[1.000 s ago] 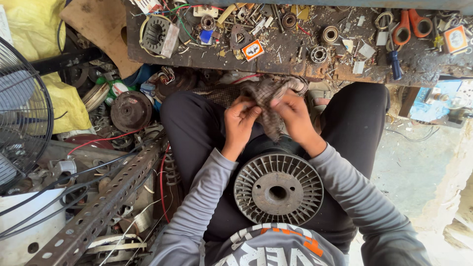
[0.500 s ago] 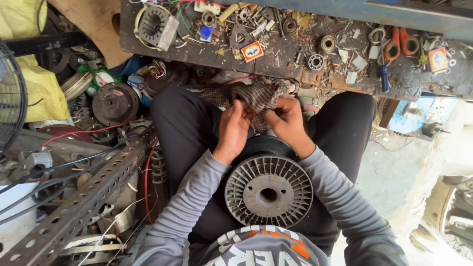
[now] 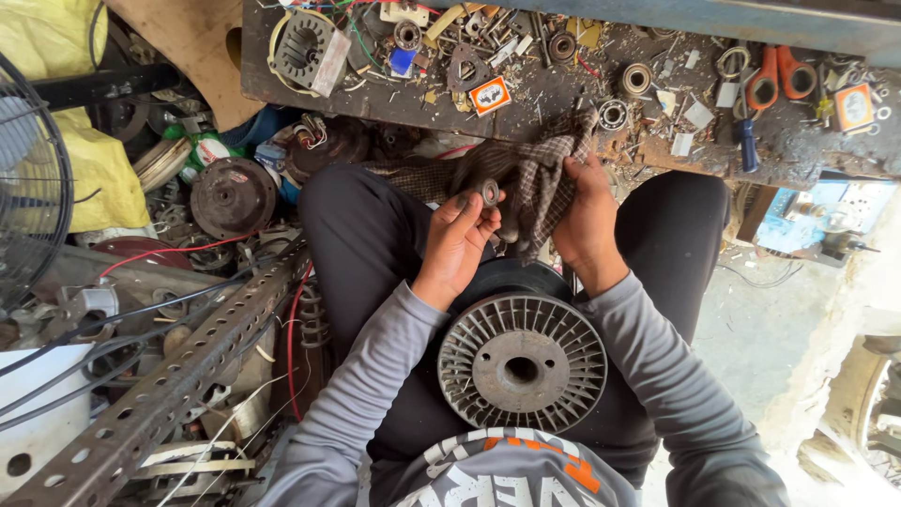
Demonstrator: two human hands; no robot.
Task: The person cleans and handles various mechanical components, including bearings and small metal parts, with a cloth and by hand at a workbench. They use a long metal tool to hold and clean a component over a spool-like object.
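Note:
My left hand (image 3: 458,239) pinches a small round metal bearing (image 3: 490,192) between thumb and fingertips, just above my lap. Beside it, my right hand (image 3: 587,218) grips a checked grey-brown rag (image 3: 535,174) that hangs down in folds between the two hands. A round finned metal rotor (image 3: 522,361) with a central hole rests on my lap below both hands, between my dark trouser legs.
A dirty workbench (image 3: 657,122) ahead carries bearings, washers, orange-handled scissors (image 3: 777,80) and a motor stator (image 3: 305,52). To the left lie a fan guard (image 3: 28,188), a perforated steel angle bar (image 3: 178,385), wires and a dark round motor part (image 3: 232,195).
The hands have drawn apart. The left hand now holds the bearing clear of the rag, which stays in the right hand. The view has shifted slightly.

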